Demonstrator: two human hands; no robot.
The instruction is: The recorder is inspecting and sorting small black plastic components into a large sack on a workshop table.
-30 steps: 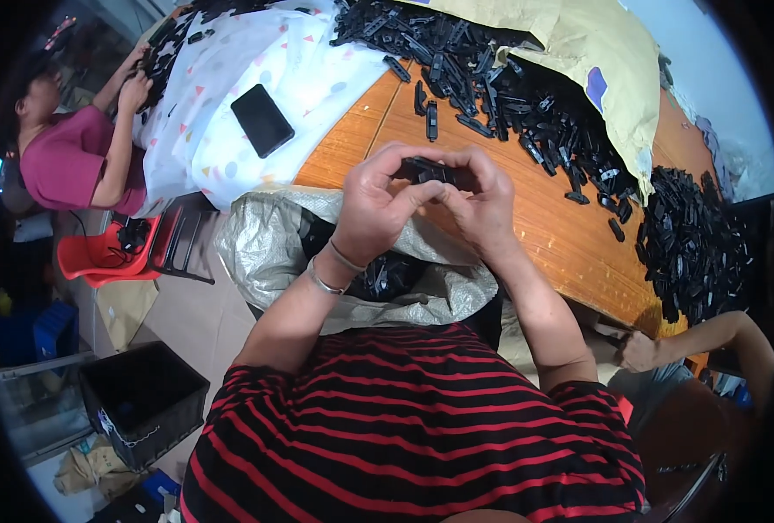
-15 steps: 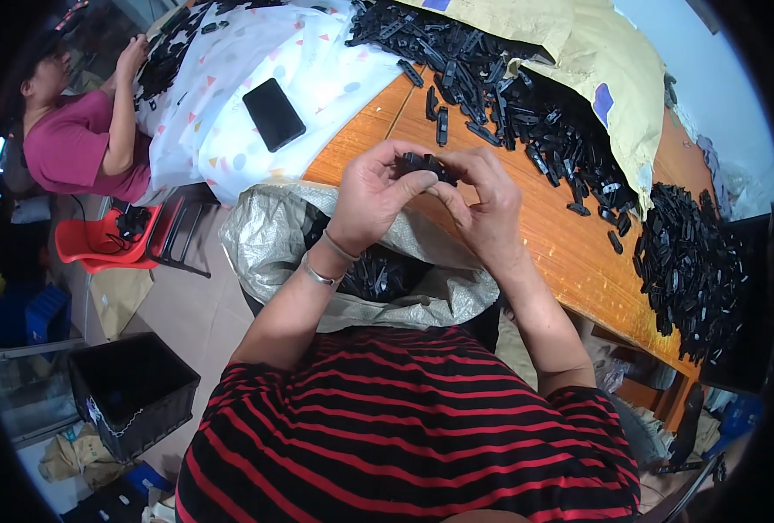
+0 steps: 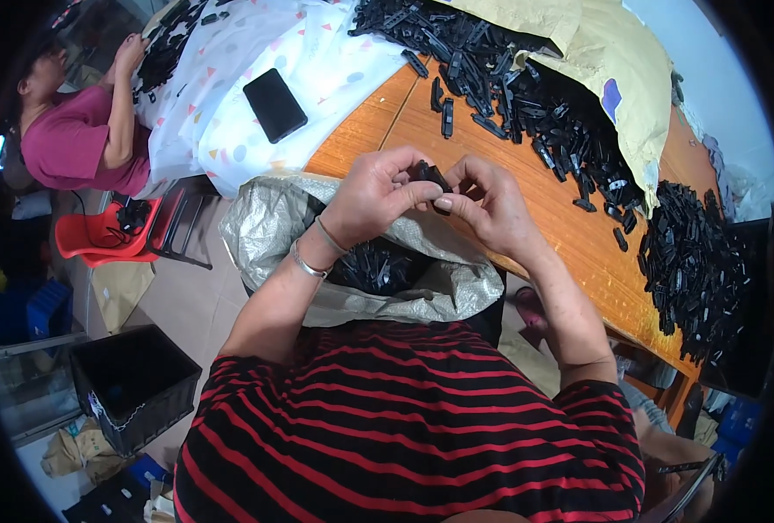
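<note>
My left hand (image 3: 376, 192) and my right hand (image 3: 483, 202) meet over the near edge of a wooden table (image 3: 570, 235). Between their fingertips they pinch a small black plastic part (image 3: 430, 179). Both hands have their fingers closed on it. Right below my hands an open grey woven sack (image 3: 273, 235) holds more black parts (image 3: 378, 266). A big heap of the same black parts (image 3: 526, 96) lies on the table beyond my hands.
A black phone (image 3: 275, 105) lies on a white patterned cloth (image 3: 230, 139) at the left. Another pile of black parts (image 3: 692, 270) sits at the right. A person in a pink shirt (image 3: 77, 139) works at the far left. A red stool (image 3: 95, 240) and a black crate (image 3: 134, 383) stand on the floor.
My hands have stayed together on the small black part, turning it slightly between the fingers. The view has shifted a little as my head moved.
</note>
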